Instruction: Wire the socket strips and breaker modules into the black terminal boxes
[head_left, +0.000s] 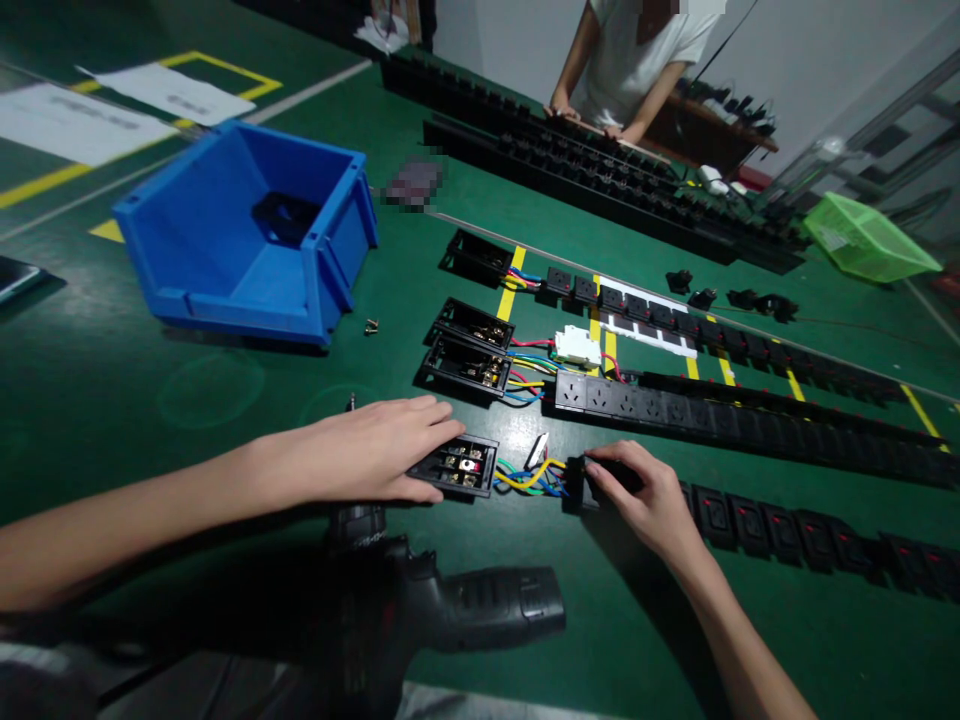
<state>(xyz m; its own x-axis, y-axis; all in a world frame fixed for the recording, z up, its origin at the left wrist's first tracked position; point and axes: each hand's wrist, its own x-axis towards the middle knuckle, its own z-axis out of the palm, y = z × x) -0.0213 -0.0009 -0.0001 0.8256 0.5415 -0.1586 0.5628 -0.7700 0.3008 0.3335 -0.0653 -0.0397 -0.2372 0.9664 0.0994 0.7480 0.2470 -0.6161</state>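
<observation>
My left hand [401,450] lies over the left end of a black terminal box [480,468], its thumb along the near side and its fingers along the far side. Brass screw terminals show inside the box. Yellow, blue and green wires [529,478] run from it to a black socket module [583,490] on the right. With thumb and fingers closed, my right hand [645,490] grips that module at its top; the palm hides part of it. More black socket modules [780,528] with red marks stretch away to the right in a row.
Behind lie more terminal boxes [469,365], a wired socket strip [652,405] and a white breaker [577,346]. A blue bin [247,300] stands left, screws [371,327] beside it. A black power drill [495,605] lies in front. A person [630,80] works across the table.
</observation>
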